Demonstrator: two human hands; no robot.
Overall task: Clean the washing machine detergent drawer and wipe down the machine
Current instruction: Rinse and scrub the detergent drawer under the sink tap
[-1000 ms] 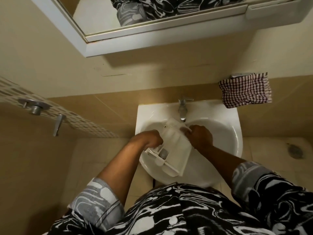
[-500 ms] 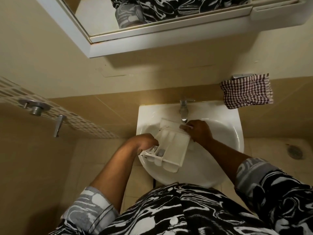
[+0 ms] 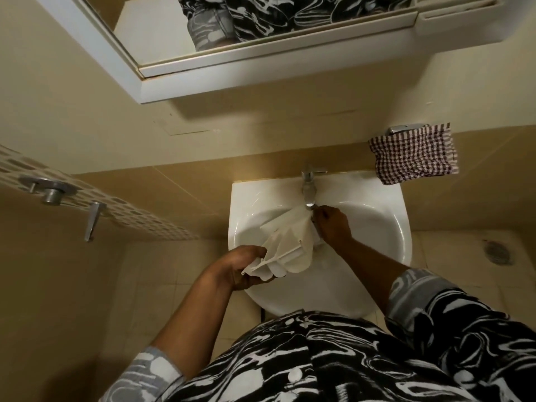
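Note:
A white plastic detergent drawer [image 3: 285,242] is held tilted over the white washbasin [image 3: 377,227], its far end just under the chrome tap [image 3: 309,188]. My left hand [image 3: 240,266] grips the drawer's near front end at the basin's left rim. My right hand [image 3: 330,224] holds the drawer's far right edge close to the spout, fingers curled on it. The drawer's underside faces the camera, so its compartments are hidden. The washing machine is out of view.
A red-and-white checked cloth [image 3: 413,153] hangs on a wall holder right of the basin. A mirror cabinet [image 3: 232,65] juts out overhead. Chrome wall fittings [image 3: 52,190] sit on the tiled left wall. A floor drain [image 3: 497,252] lies at the right.
The drawer has been turned over, from compartments up to underside up. My left hand dropped toward the basin's near left rim; my right hand moved closer to the spout.

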